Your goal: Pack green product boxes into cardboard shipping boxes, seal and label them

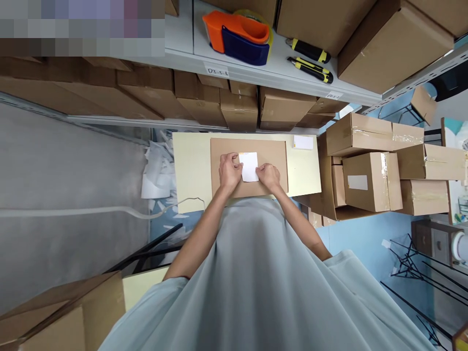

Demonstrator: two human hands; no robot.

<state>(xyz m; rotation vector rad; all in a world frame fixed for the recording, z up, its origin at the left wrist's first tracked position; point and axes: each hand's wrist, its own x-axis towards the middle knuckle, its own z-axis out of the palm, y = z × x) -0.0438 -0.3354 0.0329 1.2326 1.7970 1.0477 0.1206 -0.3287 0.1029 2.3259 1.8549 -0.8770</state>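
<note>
One white label (249, 167) on one carton (248, 168), under two hands (229, 171)

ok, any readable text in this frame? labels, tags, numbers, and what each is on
"D2-1-1", roughly; handwritten, last characters unsure: on the shelf-edge tag below the tape dispenser.
Second shelf-edge tag: too small to read.
White label between the left hand and right hand on the flat cardboard box: no print legible; only an orange mark at its corner.
Loose white slip on the table: nothing legible.
</note>
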